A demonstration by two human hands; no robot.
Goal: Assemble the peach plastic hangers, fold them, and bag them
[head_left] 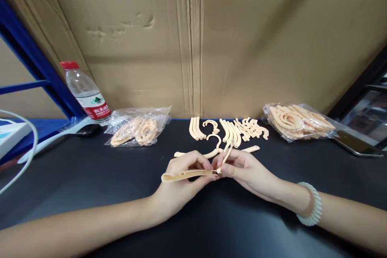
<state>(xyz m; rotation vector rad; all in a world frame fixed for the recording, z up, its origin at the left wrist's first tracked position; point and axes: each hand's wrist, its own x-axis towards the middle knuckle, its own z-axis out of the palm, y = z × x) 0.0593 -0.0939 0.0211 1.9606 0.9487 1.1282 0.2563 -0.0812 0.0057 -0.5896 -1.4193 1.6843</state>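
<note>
My left hand (184, 173) is closed on a cream plastic hanger arm (186, 175), which lies across the fingers with its rounded end to the left. In the fingers of my right hand (244, 171) is a cream hanger hook (227, 157), tilted upward. The hook's lower end meets the arm's inner end between both hands; whether they are joined I cannot tell. Just behind the hands lies a hanger (214, 143) with its hook and two spread arms. Beyond it are loose hanger arms (197, 128) and a pile of hooks (249, 128).
Clear bags of hanger parts lie at the back left (136, 131) and back right (298, 123). A red-capped bottle (90, 92) stands at the left, near a white cable (34, 145). A phone (358, 144) lies at the right. Cardboard (136, 40) walls the back of the black table (121, 169).
</note>
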